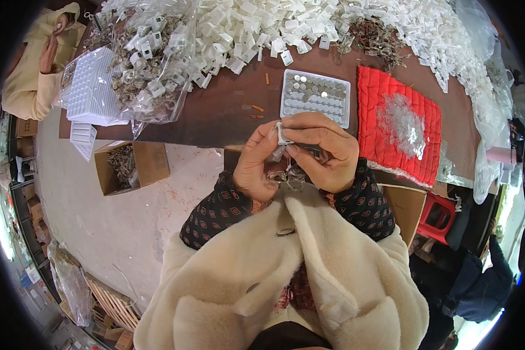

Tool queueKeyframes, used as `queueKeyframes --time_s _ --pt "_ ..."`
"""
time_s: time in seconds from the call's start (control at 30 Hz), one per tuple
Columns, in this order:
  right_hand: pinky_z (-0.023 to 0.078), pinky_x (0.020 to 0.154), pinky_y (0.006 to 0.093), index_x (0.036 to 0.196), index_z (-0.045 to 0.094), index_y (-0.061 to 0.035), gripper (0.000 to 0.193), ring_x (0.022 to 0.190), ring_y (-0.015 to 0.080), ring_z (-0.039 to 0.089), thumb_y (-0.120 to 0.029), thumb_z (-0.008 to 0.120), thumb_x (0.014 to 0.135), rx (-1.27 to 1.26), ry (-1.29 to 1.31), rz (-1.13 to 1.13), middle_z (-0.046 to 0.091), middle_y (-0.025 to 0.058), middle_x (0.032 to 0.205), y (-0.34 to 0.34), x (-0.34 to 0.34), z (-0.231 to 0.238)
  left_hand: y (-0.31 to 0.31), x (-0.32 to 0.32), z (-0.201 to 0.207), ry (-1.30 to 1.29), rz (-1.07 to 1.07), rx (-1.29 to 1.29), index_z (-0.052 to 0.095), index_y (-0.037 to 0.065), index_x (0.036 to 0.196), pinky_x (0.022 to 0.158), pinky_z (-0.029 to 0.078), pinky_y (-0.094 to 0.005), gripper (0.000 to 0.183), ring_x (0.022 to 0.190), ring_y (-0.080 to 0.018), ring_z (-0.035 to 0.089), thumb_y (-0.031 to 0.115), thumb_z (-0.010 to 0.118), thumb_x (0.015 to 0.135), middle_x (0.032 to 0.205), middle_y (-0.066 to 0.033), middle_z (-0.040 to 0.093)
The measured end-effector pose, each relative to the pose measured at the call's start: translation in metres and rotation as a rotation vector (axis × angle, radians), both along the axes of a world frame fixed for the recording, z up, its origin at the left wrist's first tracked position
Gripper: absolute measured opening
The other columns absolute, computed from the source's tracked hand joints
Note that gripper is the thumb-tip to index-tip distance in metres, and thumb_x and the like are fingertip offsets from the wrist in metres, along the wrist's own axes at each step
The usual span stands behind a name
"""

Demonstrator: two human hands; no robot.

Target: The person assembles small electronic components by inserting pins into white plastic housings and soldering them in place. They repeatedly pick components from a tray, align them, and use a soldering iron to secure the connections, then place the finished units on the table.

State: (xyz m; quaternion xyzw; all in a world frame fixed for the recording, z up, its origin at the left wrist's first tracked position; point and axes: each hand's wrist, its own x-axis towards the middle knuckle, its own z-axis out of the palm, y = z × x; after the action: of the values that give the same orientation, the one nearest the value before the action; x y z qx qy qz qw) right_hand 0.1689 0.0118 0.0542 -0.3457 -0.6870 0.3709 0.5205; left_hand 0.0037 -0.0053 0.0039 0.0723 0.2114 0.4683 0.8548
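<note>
Your cream fleece coat (286,280) fills 6 o'clock, patterned dark cuffs (216,210) just above it.

Left hand (255,166): curled, thumb and forefinger pinching a small white plastic clip (283,135) at its lower side. Below the palm, a tangle of thin metal wire springs (287,175) sits cradled between both hands; which fingers bear it I cannot tell.

Right hand (326,153): closed over the clip from 3 o'clock, fingertips pressing on its upper edge. Both hands touch at the clip, held up off the table, just on your side of its edge.

Judgement on the fit: keep the clip square between the two thumbs, press straight and not at an angle, and let the loose springs hang clear so none snags in the joint.

At 12 o'clock from the hands, a white grid tray (315,96) lies on the dark brown table (227,111), several top cells filled with small round metal pieces, lower rows bare. Small orange bits lie just at its 9 o'clock.

At 2 o'clock, a red quilted pad (391,143) carrying a heap of clear pieces (403,123).

At 10 o'clock, a clear bag of springs and clips (149,70), stacked white trays (93,87), and a cardboard box (131,166) on the floor below.

Far edge: a long heap of white plastic clips (256,26). Another person's hands (52,44) at far 10 o'clock.
</note>
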Motion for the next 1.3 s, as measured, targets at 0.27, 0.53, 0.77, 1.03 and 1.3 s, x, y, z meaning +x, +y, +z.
queueKeyframes --time_s 0.27,0.53,0.77,1.03,1.3 --pt "0.053 0.089 0.0366 0.097 0.067 0.0042 0.023 0.102 0.0302 0.067 0.013 0.064 0.076 0.054 0.057 -0.081 0.067 0.0184 0.106 -0.005 -0.008 -0.006 -0.007 0.010 0.013 -0.032 -0.008 0.024 0.051 0.017 0.130 0.072 0.051 -0.0286 0.039 0.088 -0.0110 0.058 0.042 0.054 0.101 0.109 -0.0006 0.059" --pt "0.050 0.093 0.0403 0.120 0.067 0.0006 0.039 0.110 0.0339 0.063 0.002 0.072 0.081 0.298 -0.120 -0.065 0.062 0.0219 0.124 -0.009 0.005 -0.012 -0.007 0.010 0.015 0.018 0.087 -0.121 0.050 0.012 0.128 0.083 0.058 -0.0336 0.037 0.100 -0.0192 0.065 0.035 0.057 0.100 0.117 -0.0069 0.061" --pt "0.054 0.074 0.0334 0.110 0.073 -0.0041 0.030 0.093 0.0276 0.066 0.003 0.071 0.081 0.003 -0.444 -0.590 0.067 0.0160 0.106 -0.035 0.084 -0.020 -0.002 0.011 0.005 0.246 -0.070 0.126 0.054 0.011 0.112 0.051 0.037 -0.0174 0.026 0.062 -0.0043 0.041 0.034 0.058 0.100 0.089 -0.0034 0.053" --pt "0.054 0.080 0.0394 0.098 0.067 -0.0064 0.025 0.093 0.0325 0.064 0.006 0.065 0.077 -0.107 -0.648 -0.699 0.065 0.0119 0.097 -0.037 0.119 -0.047 0.001 0.010 -0.009 0.279 -0.053 0.150 0.054 0.006 0.120 0.044 0.033 -0.0168 0.027 0.051 -0.0038 0.037 0.026 0.052 0.103 0.089 -0.0050 0.052" --pt "0.055 0.078 0.0383 0.108 0.066 -0.0047 0.039 0.091 0.0307 0.064 0.007 0.064 0.071 0.252 -0.229 -0.327 0.062 0.0123 0.100 -0.039 0.048 0.005 -0.002 0.022 0.006 0.390 -0.142 0.351 0.054 0.007 0.124 0.046 0.037 -0.0165 0.029 0.074 -0.0085 0.051 0.023 0.057 0.100 0.104 -0.0058 0.062"
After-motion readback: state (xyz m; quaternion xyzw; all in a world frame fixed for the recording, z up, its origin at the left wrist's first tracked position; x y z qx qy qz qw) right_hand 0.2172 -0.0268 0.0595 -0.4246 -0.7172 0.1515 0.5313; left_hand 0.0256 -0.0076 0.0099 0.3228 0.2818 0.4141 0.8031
